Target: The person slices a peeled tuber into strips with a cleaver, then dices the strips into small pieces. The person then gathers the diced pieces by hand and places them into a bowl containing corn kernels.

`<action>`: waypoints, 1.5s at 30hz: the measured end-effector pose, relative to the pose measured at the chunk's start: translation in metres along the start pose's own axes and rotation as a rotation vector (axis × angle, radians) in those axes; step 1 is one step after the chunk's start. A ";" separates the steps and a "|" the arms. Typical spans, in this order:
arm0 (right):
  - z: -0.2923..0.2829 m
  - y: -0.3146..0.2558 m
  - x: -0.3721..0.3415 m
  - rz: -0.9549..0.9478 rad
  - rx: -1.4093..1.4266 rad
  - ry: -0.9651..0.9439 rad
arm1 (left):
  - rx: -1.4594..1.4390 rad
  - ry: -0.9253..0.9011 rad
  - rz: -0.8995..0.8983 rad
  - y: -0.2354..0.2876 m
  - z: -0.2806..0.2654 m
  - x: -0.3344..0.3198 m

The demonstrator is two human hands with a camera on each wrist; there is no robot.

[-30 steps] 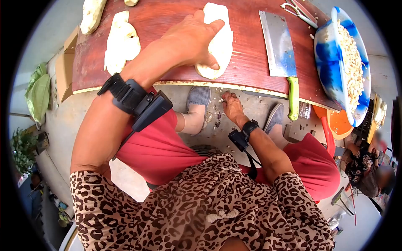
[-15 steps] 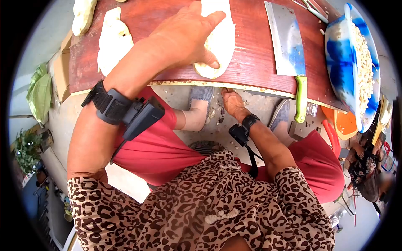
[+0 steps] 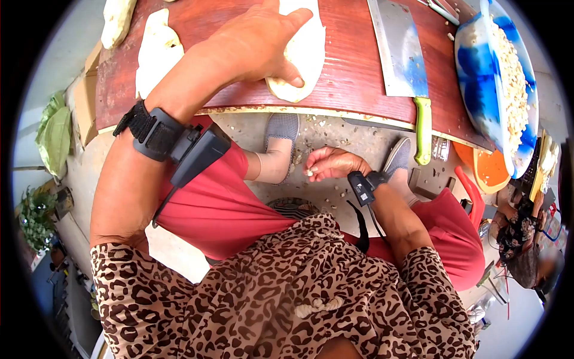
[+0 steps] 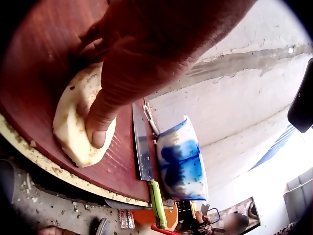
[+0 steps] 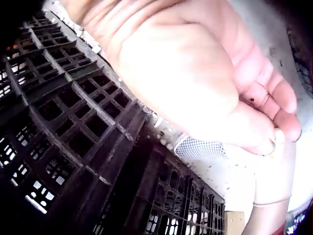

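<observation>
On the red-brown tabletop, a peeled pale tuber (image 3: 308,57) lies near the front edge, with brown flecks and a hollow in its surface. My left hand (image 3: 254,45) rests on it with the fingers spread. Its thumb (image 4: 99,125) presses on the tuber's top in the left wrist view, while the other fingers reach over the far side. Below the table edge, between the knees, my right hand (image 3: 336,163) pinches a small white piece (image 3: 310,172). That piece (image 5: 279,136) shows between thumb and fingertips in the right wrist view.
A cleaver (image 3: 399,48) with a green handle juts past the table edge. Right of it stands a blue-and-white basin (image 3: 481,78) of small diced pieces. More peeled tubers (image 3: 158,54) lie at left. Dark plastic crates (image 5: 73,112) stand under the table. Scraps litter the floor.
My right hand has risen from near the floor at the table edge and drawn back toward the body, now with the small white piece. My left hand stays on the tuber.
</observation>
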State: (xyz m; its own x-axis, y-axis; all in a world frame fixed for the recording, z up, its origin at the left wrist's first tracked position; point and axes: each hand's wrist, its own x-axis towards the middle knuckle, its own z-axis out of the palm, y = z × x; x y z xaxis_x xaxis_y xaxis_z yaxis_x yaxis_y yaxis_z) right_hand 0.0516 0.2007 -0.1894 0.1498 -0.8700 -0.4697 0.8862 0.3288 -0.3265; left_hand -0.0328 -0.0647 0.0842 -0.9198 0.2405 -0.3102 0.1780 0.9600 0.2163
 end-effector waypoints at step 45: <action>-0.055 0.007 0.044 -0.291 -1.075 1.076 | 0.055 0.035 0.031 -0.009 0.006 0.005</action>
State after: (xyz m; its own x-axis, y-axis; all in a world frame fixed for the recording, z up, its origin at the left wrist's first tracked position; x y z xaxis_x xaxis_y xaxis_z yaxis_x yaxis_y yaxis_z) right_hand 0.0402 0.1848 -0.2572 -0.7590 -0.4383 -0.4816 0.0350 0.7111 -0.7023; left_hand -0.0364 -0.0710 0.0753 -0.9249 0.2658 -0.2718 0.2246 0.9589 0.1734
